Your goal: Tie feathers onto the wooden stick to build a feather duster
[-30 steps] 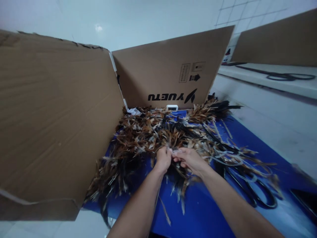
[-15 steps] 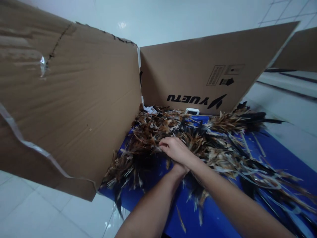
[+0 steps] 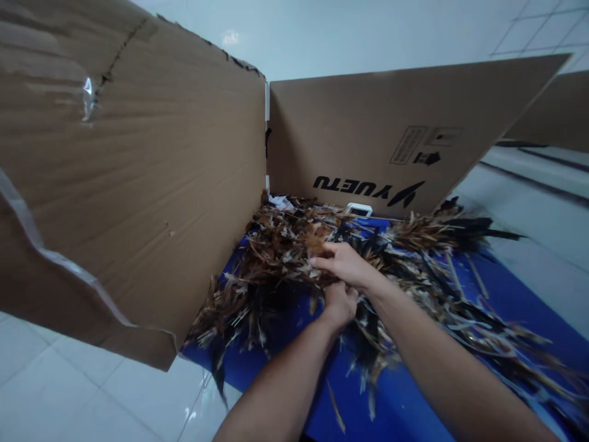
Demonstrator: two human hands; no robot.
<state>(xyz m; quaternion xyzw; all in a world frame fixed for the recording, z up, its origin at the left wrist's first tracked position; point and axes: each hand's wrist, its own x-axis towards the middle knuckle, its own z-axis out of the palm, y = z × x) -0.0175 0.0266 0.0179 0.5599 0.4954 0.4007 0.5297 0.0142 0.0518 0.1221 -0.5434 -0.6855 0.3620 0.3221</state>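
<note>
Brown and black feathers (image 3: 276, 248) lie heaped over a blue tabletop (image 3: 285, 362). My right hand (image 3: 345, 265) is at the middle of the heap, thumb and fingers pinched on a small brown feather (image 3: 316, 240). Just below and nearer to me, my left hand (image 3: 339, 304) is curled with its fingers closed among the feathers; what they hold, if anything, is hidden. More feathers (image 3: 427, 294) spread out to the right of my hands, some with long pale quills.
One tall cardboard panel (image 3: 184, 159) stands along the left, another (image 3: 350, 135) with printed lettering across the back. A small white device with a dark screen (image 3: 359, 210) sits at the back panel's foot, and crumpled white paper (image 3: 280, 202) lies in the corner.
My right hand has moved up and to the right, and a brown feather now shows at its fingertips. More of my left hand is uncovered. The view has shifted slightly.
</note>
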